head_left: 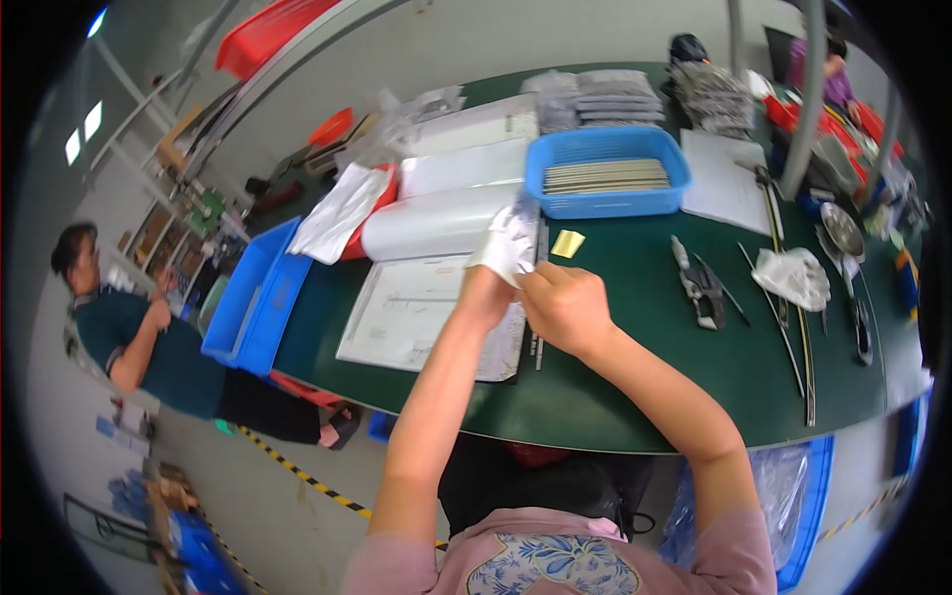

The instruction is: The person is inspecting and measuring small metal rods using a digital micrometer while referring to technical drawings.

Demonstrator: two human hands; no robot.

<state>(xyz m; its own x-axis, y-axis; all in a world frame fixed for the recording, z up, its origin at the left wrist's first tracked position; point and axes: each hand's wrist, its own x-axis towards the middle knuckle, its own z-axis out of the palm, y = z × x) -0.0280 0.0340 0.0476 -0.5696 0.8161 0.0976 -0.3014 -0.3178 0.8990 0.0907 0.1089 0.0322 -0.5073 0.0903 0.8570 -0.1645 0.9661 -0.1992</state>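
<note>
A white glove [504, 244] covers my left hand [511, 238], which reaches out over the table beside the clear roll. Its fingers point away from me, stretched forward and somewhat blurred. Closed at the wrist side of this glove, my right hand [565, 302] is bare and pinches the cuff. Another white glove [791, 278] lies crumpled at the right of the table, across some thin rods. Just beyond my hands is a small yellow paper [568, 244]. Under my left forearm lies a sheet with a printed drawing [416, 307], with a steel ruler [539, 337] along its right side.
Behind my hands stands a blue basket [607, 210] of flat strips. A blue bin [260, 288] sits at the left table edge. Pliers [702, 296], a caliper [772, 203] and a metal ladle [843, 233] lie right. Another person [164, 342] is at the left; grey packets [620, 94] are stacked behind.
</note>
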